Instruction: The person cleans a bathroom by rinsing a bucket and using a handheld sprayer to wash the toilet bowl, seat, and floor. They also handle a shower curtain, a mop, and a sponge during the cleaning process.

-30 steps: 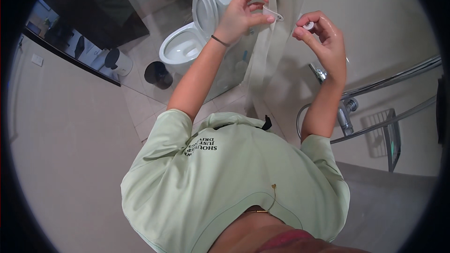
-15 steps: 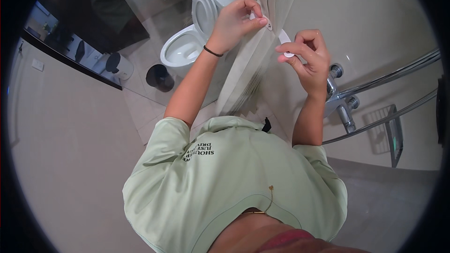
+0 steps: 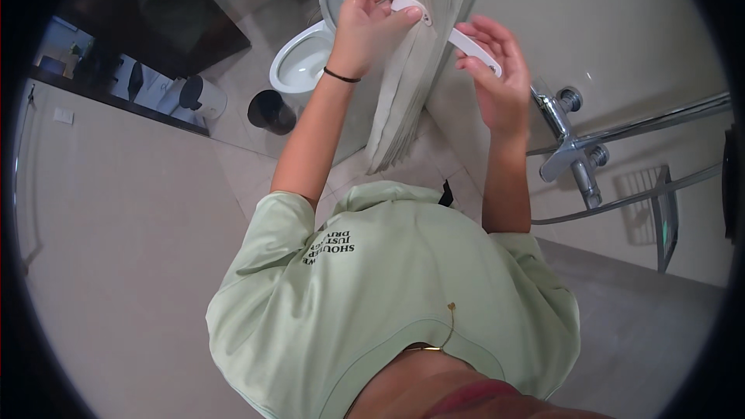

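The hands are apart, the left hand (image 3: 365, 31) pinching a white, flat, round-ended strip (image 3: 411, 8) at the left side of the pale, pleated curtain (image 3: 405, 97), and the right hand (image 3: 503, 81) gripping a white, curved, flat strip (image 3: 475, 51) at its right side.

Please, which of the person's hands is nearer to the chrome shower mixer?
The right hand, just upper left of the chrome shower mixer in the picture; the left hand is farther left, pinching a white strap.
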`<control>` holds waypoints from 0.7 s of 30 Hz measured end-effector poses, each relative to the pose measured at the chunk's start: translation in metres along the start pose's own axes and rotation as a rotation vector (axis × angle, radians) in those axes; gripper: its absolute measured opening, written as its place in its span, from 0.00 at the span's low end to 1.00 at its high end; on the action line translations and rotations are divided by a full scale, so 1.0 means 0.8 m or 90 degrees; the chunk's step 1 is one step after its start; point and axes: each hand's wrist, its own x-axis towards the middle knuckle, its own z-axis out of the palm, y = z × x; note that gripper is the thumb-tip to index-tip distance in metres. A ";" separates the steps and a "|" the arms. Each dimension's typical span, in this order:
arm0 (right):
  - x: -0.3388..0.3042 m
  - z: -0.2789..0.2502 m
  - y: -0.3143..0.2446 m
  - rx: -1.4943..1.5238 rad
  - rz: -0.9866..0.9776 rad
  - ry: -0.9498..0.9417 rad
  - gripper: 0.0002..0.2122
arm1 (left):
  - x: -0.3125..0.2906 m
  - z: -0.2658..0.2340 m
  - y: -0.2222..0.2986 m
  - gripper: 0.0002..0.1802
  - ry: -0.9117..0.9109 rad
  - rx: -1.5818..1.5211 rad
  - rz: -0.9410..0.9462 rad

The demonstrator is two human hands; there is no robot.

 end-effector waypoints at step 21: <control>0.085 0.041 -0.018 -0.692 0.005 0.022 0.18 | 0.012 -0.010 -0.044 0.26 0.087 -0.128 -0.062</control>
